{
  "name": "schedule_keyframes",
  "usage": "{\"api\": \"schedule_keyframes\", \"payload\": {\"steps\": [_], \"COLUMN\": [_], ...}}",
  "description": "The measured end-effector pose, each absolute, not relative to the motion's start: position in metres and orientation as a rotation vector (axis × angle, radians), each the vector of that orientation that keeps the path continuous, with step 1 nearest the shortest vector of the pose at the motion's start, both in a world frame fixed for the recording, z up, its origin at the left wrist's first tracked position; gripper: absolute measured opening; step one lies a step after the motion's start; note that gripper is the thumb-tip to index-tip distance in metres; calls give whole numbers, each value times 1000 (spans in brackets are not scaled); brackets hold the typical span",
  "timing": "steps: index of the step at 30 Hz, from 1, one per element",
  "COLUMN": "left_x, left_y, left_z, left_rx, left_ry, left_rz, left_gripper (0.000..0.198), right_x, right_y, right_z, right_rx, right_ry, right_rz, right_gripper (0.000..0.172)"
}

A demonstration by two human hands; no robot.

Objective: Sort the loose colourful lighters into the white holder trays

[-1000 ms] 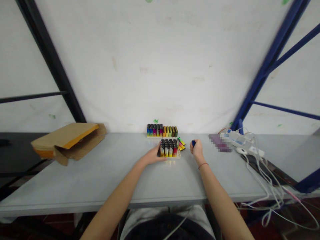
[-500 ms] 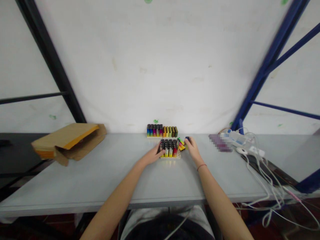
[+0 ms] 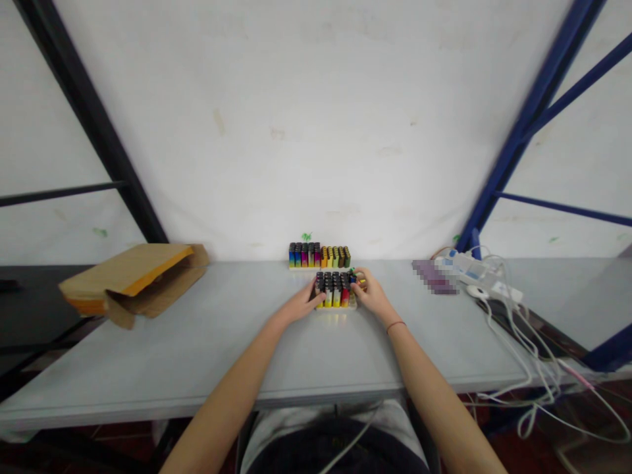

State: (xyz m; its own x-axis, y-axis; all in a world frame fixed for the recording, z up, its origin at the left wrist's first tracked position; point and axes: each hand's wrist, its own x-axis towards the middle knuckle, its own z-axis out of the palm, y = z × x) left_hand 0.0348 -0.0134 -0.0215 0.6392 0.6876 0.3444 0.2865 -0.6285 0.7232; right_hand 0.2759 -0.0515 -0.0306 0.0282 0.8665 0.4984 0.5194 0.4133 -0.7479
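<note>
In the middle of the table stands a pale tray (image 3: 336,309) packed with upright lighters (image 3: 336,289), black-topped with white, yellow and red bodies. My left hand (image 3: 301,303) is wrapped round its left end, thumb across the front lighters. My right hand (image 3: 370,293) pinches a dark blue lighter (image 3: 353,279) upright over the right end of the tray, where bare slots show. Behind the right fingers lie some loose colourful lighters, mostly hidden. Farther back, near the wall, are a group of blue and purple lighters (image 3: 305,255) and a group of yellow and green ones (image 3: 335,257).
An open cardboard box (image 3: 131,276) lies on the left of the grey table (image 3: 222,355). To the right are a blurred purple item (image 3: 435,277), a white power strip (image 3: 476,268) and tangled white cables (image 3: 518,355). A blue metal frame (image 3: 526,125) rises at the right.
My right hand has moved left with the lighter, from beside the loose lighters to the right end of the tray. My left hand stays on the tray.
</note>
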Motion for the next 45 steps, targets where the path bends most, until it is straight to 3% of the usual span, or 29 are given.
{"api": "schedule_keyframes", "payload": {"steps": [12,26,39,45], "left_x": [33,31,31,32], "left_y": [-12,-14,-13,-13], "left_z": [-22,-20,-22,-22], "left_rx": [2238,2257,2257,2259], "left_ry": [729,764,754,750], "left_rz": [786,758,776,768], "left_gripper": [86,92,86,86], "right_x": [300,304,317,310], "right_y": [-40,-44,-35,-44], "right_z": [-42,-32,-48,-35], "right_rx": [-1525,-1936,-1808,-1663], "right_ry": [-1806,-1775,-1586,-1361], "right_rz": [36,-49,-25,205], "right_gripper": [42,25,18,13]}}
